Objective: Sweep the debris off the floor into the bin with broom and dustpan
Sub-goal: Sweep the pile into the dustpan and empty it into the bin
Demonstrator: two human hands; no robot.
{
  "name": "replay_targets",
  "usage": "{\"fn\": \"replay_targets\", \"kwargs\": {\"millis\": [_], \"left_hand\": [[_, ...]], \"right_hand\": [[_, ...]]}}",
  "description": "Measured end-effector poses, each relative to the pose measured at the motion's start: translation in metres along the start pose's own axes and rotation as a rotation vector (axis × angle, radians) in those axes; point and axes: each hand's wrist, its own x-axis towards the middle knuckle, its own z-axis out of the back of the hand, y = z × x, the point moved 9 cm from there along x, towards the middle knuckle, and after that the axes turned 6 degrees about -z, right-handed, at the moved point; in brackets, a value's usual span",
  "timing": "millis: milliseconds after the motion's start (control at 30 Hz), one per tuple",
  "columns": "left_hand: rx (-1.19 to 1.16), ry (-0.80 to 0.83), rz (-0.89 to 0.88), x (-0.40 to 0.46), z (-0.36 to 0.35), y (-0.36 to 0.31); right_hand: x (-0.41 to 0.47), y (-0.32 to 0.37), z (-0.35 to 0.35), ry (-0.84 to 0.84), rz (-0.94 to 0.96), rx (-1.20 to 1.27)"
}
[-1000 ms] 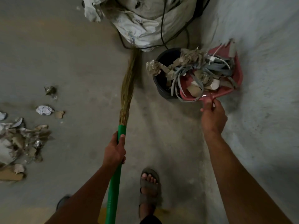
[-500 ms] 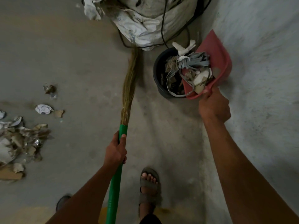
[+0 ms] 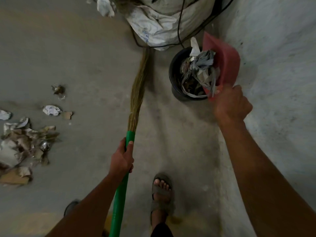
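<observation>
The right hand [image 3: 230, 104] is closed on the handle of the red dustpan [image 3: 225, 59], tipped steeply over the black bin [image 3: 174, 74] at upper right; scraps seem partly blurred while sliding in. The left hand [image 3: 122, 159] clasps the broom [image 3: 136, 93]. Emptying is in hand; next, the debris pile [image 3: 25, 142] at left needs sweeping.

One wide-angle head camera looks steeply down from standing height at the floor [image 3: 85, 57], so both forearms reach up from the near edge and a sandalled foot [image 3: 161, 190] sits near bottom centre. It faces a sack [image 3: 162, 23] at the far edge, with a wall [image 3: 282, 65] on the right. No second view shares the scene.
</observation>
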Motion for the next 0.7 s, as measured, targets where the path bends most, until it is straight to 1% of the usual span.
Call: {"fn": "replay_targets", "kwargs": {"millis": [200, 467, 567, 700], "left_hand": [[-0.007, 0.006, -0.010, -0.006, 0.004, 0.011], [-0.022, 0.008, -0.012, -0.011, 0.010, 0.017], [-0.007, 0.010, -0.017, -0.011, 0.013, 0.017], [-0.005, 0.007, -0.015, -0.013, 0.019, 0.019]], "right_hand": [[0.009, 0.033, -0.002, 0.006, 0.081, -0.126], [0.000, 0.064, -0.020, 0.082, 0.194, -0.251], [-0.010, 0.066, -0.029, 0.093, 0.211, -0.233], [-0.010, 0.051, -0.027, 0.064, 0.136, -0.108]]}}
